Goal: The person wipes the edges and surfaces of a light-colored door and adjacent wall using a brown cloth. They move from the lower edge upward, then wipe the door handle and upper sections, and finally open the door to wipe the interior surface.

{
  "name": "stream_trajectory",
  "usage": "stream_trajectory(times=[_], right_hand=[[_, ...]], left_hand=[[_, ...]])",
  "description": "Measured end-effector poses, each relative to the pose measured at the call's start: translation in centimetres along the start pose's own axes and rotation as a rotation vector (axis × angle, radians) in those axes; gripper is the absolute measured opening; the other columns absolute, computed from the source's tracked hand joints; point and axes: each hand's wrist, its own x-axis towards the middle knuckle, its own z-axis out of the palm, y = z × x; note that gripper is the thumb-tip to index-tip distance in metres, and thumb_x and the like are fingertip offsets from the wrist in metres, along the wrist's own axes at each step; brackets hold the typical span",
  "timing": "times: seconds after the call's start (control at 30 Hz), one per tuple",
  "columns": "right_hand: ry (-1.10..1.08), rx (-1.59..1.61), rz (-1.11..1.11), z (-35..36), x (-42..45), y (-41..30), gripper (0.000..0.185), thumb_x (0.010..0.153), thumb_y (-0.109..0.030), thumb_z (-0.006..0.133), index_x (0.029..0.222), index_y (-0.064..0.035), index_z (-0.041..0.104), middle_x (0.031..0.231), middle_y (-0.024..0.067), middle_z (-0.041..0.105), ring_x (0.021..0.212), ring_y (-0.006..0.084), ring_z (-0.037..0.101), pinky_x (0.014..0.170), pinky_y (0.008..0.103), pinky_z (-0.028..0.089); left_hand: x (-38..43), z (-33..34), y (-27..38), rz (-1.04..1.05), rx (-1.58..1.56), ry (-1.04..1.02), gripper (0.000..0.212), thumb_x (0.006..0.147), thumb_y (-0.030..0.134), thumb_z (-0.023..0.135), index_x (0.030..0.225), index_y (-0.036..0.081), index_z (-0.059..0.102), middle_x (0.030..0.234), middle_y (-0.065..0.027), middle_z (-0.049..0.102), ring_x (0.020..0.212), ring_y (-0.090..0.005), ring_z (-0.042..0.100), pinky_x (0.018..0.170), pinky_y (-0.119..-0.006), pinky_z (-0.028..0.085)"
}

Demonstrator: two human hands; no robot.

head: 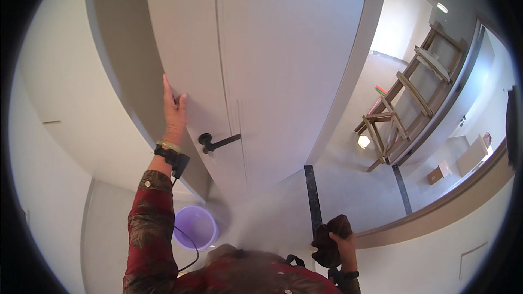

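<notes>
My left hand [174, 110] rests against the free edge of a pale door [286, 69], fingers spread and thumb on its face. Below and right of that hand, a black lever handle [222, 142] is mounted on the door, with what looks like a key under it. Low on the right, my right hand [345, 247] grips a dark brown cloth [329, 239], bunched up and held away from the door.
A purple bucket [196, 228] stands on the floor at lower left. Beyond the doorway on the right are a wooden ladder [414, 90], a lit lamp [363, 141] and a cardboard box [438, 173]. A dark threshold strip [313, 196] crosses the floor.
</notes>
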Motion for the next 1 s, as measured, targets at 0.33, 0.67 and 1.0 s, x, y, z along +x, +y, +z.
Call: stream_trajectory(times=[0.33,0.67,1.0], right_hand=[[0.082,0.197,-0.114,0.6,6.8,3.8,0.057,0.078,0.003,0.071,0.131,-0.003,0.053,0.122,0.0118,0.062,0.109,0.025,0.062,0.095,0.0386,0.052],[0.16,0.648,-0.051,8.6,15.7,-2.2,0.041,0.093,-0.021,0.063,0.13,-0.0061,0.053,0.119,0.0152,0.062,0.102,0.0311,0.066,0.087,0.0465,0.057],[-0.096,0.728,-0.327,17.5,29.1,-9.8,0.062,0.1,-0.053,0.046,0.144,-0.0117,0.035,0.13,0.0125,0.055,0.12,0.027,0.053,0.104,0.0425,0.043]], left_hand=[[-7.2,3.2,-4.6,0.247,0.515,-0.282,0.061,0.085,0.012,0.065,0.142,0.006,0.044,0.137,-0.0243,0.048,0.129,-0.0404,0.044,0.11,-0.043,0.037],[-6.5,7.0,-15.6,0.029,0.845,-0.685,0.022,0.082,0.029,0.068,0.08,0.008,0.066,0.075,-0.0138,0.067,0.073,-0.0334,0.067,0.064,-0.047,0.052],[-1.9,8.3,-22.4,0.05,0.927,-0.664,0.017,0.078,0.027,0.07,0.078,0.011,0.067,0.076,-0.0112,0.067,0.073,-0.0323,0.067,0.064,-0.046,0.05]])
